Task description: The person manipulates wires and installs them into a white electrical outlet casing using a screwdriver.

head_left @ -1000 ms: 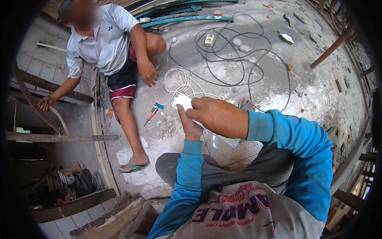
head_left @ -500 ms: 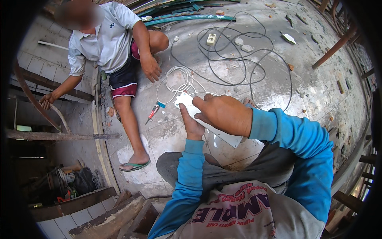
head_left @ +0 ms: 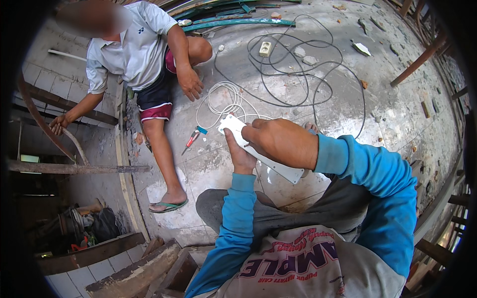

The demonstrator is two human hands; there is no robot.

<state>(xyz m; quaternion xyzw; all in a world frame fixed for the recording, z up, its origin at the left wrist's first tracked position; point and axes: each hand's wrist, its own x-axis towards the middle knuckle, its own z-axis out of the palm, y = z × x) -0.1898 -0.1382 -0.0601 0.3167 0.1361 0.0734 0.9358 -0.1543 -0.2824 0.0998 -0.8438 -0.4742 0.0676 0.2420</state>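
My left hand grips a long white power strip from below, with its thumb along the near edge. Small screws or holes show at the strip's ends, and it slants down to the right above my crossed legs. My right hand is closed over the strip's middle, fingertips bunched near its surface. A small dark bit shows under those fingers, but what they pinch is hidden. Beyond my hands a coil of white cable lies on the floor, running toward the strip.
A red-handled tool lies by a teal piece. Black cable loops around a cream socket. At left sits another person, one hand on a curved bar. Rubble and wooden beams lie around.
My right hand's fingers have turned slightly over the strip, and the hand sits a touch further right. The strip and left hand stay nearly in place.
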